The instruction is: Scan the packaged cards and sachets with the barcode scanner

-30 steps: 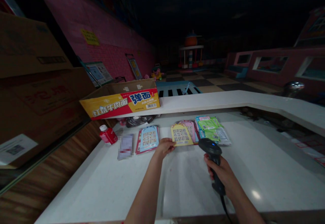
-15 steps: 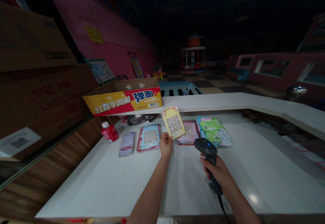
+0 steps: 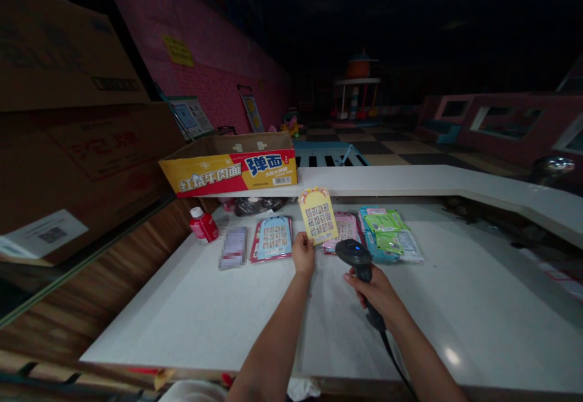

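Dim pink walls close off the room behind a white surface point(image 3: 455, 280) that has a raised ledge point(image 3: 410, 177) along its far side. Large brown cartons point(image 3: 68, 147) are stacked at far left, and a yellow and red noodle box point(image 3: 230, 171) sits on the left end of the ledge. Below that box, a small red bottle point(image 3: 203, 226) with a white cap stands on the surface, and beside it lies a blue card pack point(image 3: 274, 238), flat. Next comes the left hand point(image 3: 304, 253), its grip pinched on the lower edge of a yellow card point(image 3: 319, 215). The card is lifted off the surface and stands nearly upright, its printed grid facing the camera, in front of a pink card pack point(image 3: 347, 227) that lies flat. Just right of the card, the right hand point(image 3: 376, 289) has its grip wrapped around the handle of a black barcode scanner point(image 3: 357, 256), whose head is near the card's lower right corner; its cable trails back along the forearm. Green and blue packets point(image 3: 387, 235) lie in a loose pile further right, beside the pink pack.
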`<state>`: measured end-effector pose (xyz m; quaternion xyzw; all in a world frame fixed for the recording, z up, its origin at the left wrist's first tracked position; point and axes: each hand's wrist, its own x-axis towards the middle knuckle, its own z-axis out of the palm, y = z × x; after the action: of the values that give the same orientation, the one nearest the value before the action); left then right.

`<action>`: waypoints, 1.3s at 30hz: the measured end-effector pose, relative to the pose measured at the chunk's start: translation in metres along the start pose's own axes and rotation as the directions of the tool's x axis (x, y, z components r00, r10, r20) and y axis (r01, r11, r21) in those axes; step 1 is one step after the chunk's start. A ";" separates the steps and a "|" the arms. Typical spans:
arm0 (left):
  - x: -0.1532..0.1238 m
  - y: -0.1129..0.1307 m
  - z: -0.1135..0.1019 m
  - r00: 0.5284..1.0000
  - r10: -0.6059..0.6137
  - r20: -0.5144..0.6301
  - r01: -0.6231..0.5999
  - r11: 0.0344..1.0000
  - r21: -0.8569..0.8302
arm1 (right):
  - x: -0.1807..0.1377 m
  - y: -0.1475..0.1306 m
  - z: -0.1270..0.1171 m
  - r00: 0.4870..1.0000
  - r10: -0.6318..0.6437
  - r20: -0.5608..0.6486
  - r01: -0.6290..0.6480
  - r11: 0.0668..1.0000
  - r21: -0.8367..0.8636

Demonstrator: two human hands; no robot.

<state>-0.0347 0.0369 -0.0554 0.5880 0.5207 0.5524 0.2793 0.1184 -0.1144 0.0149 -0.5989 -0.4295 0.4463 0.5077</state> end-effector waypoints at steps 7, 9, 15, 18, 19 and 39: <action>0.001 0.000 0.000 0.998 0.028 -0.053 -0.023 0.997 0.077 | 0.000 0.000 -0.003 1.000 -0.021 0.000 0.021 1.000 0.016; 0.001 -0.002 0.001 0.998 0.031 -0.053 -0.029 0.998 0.048 | 0.000 0.000 -0.004 1.000 -0.027 -0.007 0.028 0.999 0.017; 0.000 -0.002 0.001 0.998 0.031 -0.046 -0.032 0.999 -0.013 | -0.002 -0.001 -0.006 0.999 -0.033 -0.014 0.033 0.999 -0.010; -0.001 -0.001 0.000 0.999 0.023 -0.046 -0.023 1.000 -0.001 | -0.003 -0.001 -0.007 0.999 -0.036 -0.008 0.036 0.999 -0.025; -0.001 0.000 0.000 0.999 0.020 -0.044 -0.020 1.000 0.001 | -0.003 -0.001 -0.007 0.999 -0.036 -0.007 0.036 0.999 -0.026; -0.003 0.001 -0.002 0.999 0.047 0.003 -0.046 0.983 -0.180 | -0.001 -0.009 -0.003 1.000 -0.020 -0.010 0.020 0.999 -0.047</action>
<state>-0.0359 0.0333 -0.0547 0.5743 0.4538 0.6015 0.3202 0.1205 -0.1154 0.0240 -0.6088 -0.4432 0.4277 0.5000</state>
